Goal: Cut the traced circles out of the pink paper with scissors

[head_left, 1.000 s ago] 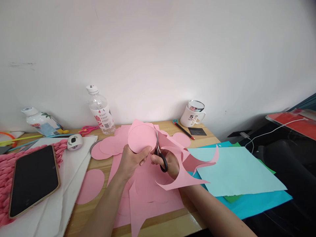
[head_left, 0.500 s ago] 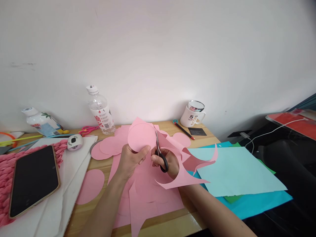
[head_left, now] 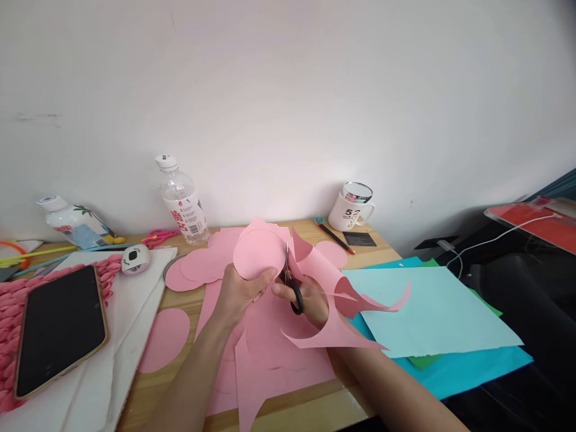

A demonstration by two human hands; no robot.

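- The left hand [head_left: 245, 294] is closed on a pink round paper disc [head_left: 258, 255], thumb across its lower edge, raised over the middle of the brown wooden worktop [head_left: 319, 414].
- The right hand [head_left: 312, 303] grips a pair of black-handled metal scissors [head_left: 296, 294], the blades pointing up at the disc's right edge.
- A pink curved paper offcut [head_left: 335, 329] droops around the right hand (it hides part of the wrist) and reaches out toward the pale blue paper sheet [head_left: 441, 309].
- Beneath both hands, pink flat paper sheets [head_left: 297, 369] cover much of the worktop, leaving little bare wood there.
- To the left, 1 pink loose paper circle [head_left: 166, 339] lies by itself, near a fanned group of pink paper circles [head_left: 202, 264].
- Behind these stands a clear plastic bottle [head_left: 185, 210], with pink-handled scissors [head_left: 159, 236] just beside it.
- At far left, a black-screened phone [head_left: 62, 330] rests on pink chunky knitting [head_left: 11, 342] (a white rounded gadget [head_left: 135, 260] sits nearby).
- At the back right are a white lidded mug [head_left: 348, 213], a black-and-red pencil [head_left: 335, 236] and a black flat card [head_left: 360, 239].
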